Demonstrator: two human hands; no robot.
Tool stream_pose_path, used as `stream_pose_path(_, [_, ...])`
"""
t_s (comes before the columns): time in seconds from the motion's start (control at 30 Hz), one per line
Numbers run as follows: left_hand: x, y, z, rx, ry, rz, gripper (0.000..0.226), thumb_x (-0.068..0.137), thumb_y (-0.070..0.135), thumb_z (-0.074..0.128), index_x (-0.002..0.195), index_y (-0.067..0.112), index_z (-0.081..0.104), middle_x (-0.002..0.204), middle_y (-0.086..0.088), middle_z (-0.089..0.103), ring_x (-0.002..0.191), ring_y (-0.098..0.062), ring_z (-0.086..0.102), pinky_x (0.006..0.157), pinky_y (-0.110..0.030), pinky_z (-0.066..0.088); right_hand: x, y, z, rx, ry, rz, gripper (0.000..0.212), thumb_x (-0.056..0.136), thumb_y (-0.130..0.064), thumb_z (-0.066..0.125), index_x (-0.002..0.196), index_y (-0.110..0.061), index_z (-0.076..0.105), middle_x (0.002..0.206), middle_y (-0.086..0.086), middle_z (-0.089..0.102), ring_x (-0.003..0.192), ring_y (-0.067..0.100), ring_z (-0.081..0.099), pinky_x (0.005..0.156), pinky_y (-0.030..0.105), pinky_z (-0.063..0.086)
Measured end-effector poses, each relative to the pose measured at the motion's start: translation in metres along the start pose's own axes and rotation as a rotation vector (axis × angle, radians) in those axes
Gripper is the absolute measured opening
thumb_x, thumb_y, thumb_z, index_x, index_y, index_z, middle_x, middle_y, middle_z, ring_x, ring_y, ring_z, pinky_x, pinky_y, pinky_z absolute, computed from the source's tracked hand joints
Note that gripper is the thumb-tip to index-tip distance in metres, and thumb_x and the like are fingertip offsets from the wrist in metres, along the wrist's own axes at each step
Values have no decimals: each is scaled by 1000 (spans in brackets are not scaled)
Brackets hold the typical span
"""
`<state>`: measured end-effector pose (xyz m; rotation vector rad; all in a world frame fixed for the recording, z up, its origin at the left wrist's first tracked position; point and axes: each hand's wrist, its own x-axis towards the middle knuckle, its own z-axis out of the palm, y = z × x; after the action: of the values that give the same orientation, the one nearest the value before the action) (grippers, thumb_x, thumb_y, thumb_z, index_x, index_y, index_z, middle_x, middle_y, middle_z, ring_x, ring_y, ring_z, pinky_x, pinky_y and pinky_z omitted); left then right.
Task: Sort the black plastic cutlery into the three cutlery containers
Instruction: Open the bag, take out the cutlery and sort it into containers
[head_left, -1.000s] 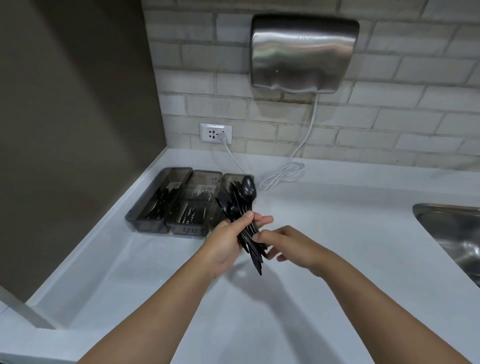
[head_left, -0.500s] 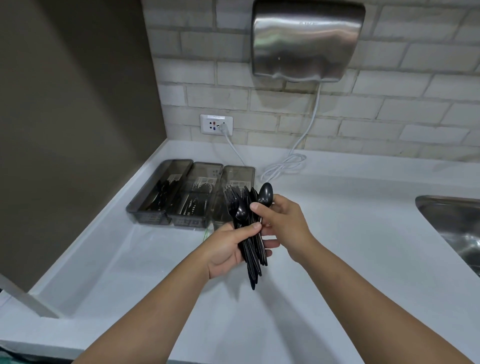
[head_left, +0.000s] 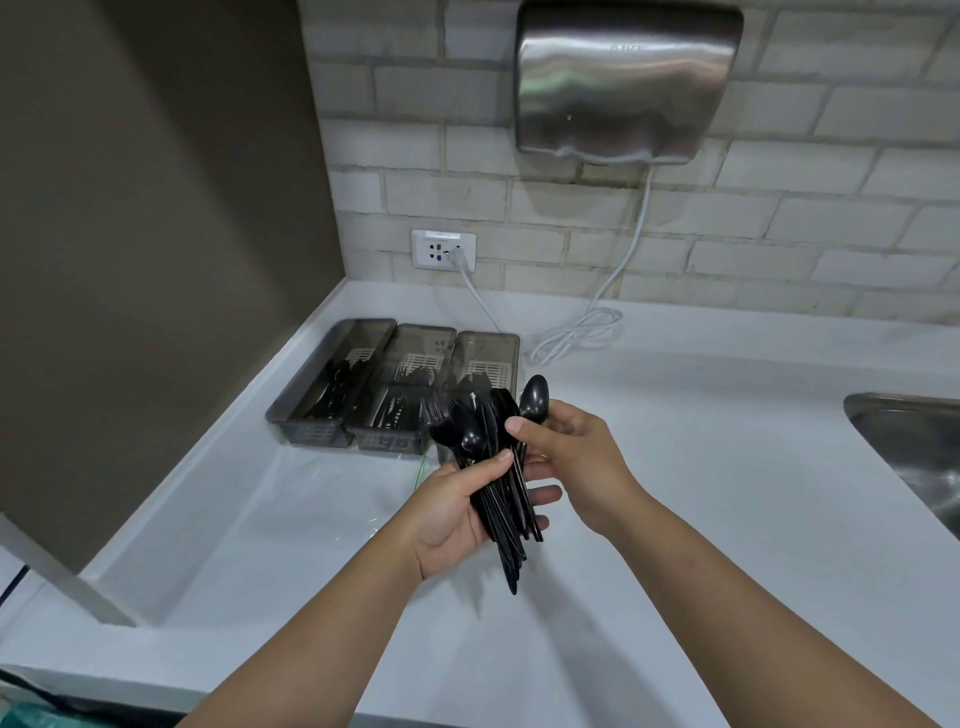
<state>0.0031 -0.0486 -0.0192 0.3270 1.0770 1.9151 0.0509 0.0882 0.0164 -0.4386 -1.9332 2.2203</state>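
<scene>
Above the worktop, just in front of the three cutlery containers (head_left: 395, 387) lined up in its back-left corner, the left hand (head_left: 457, 512) grips the bundle of black plastic cutlery (head_left: 496, 467) upright, apparently so the right hand (head_left: 569, 460) can pinch one spoon (head_left: 534, 397) free for sorting.

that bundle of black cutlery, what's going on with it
A person is sorting it. The left hand grips a mixed bundle of black forks, spoons and knives above the white counter. The right hand pinches one spoon at the top of the bundle, its bowl sticking up. Three grey containers sit side by side in the corner behind, each already holding some black cutlery. The spoon has not gone into one yet.
</scene>
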Motion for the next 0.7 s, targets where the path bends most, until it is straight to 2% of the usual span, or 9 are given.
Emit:
stream_pose_path(0.13, [-3,-1,-4,61,60,0,33,99,17,48,126,2,58,118,-19,69,91,-30,72,68,-38,59,0,0,-4,0,-126,38,21,90,-9,62,106,3,66,90,15,69,78,27,65,69,31,55])
stream_pose_path(0.23, [-4,-2,-7,132,112,21,34,99,19,49,131,7,55,117,-16,70,84,-25,73,62,-33,57,-2,-2,-4,-7,-162,74,20,94,-9,56,110,0,66,89,10,69,79,22,65,71,26,56])
stream_pose_path(0.37, [-4,-5,-6,266,154,38,32,101,21,48,131,9,55,114,-11,71,80,-21,71,58,-29,54,0,-3,4,-163,-104,203,8,97,-19,49,97,-15,56,77,1,61,50,7,58,82,30,47])
stream_pose_path(0.43, [-5,-7,-6,280,164,45,32,101,20,48,130,10,53,109,-9,72,80,-23,72,58,-29,54,0,-2,8,-187,-86,225,8,96,-21,47,93,-15,51,77,3,55,42,5,50,77,29,44])
stream_pose_path(0.5, [-6,-7,-6,265,157,51,31,101,19,49,130,10,52,104,-4,74,83,-26,73,60,-31,55,-1,-2,9,-193,-106,189,9,95,-21,50,90,-14,52,70,0,52,42,5,45,73,26,43])
stream_pose_path(0.6, [-7,-8,-8,221,144,53,31,99,18,51,129,10,53,109,-7,73,89,-31,72,67,-36,56,-3,1,9,-126,-128,148,9,96,-16,52,89,-12,56,51,-12,54,39,2,47,77,28,45])
stream_pose_path(0.7, [-6,-10,-10,180,133,43,30,99,17,52,127,7,57,115,-14,71,97,-35,70,79,-43,56,-2,4,9,-76,-87,176,11,98,-14,49,90,-9,55,47,-11,56,39,2,51,66,25,45])
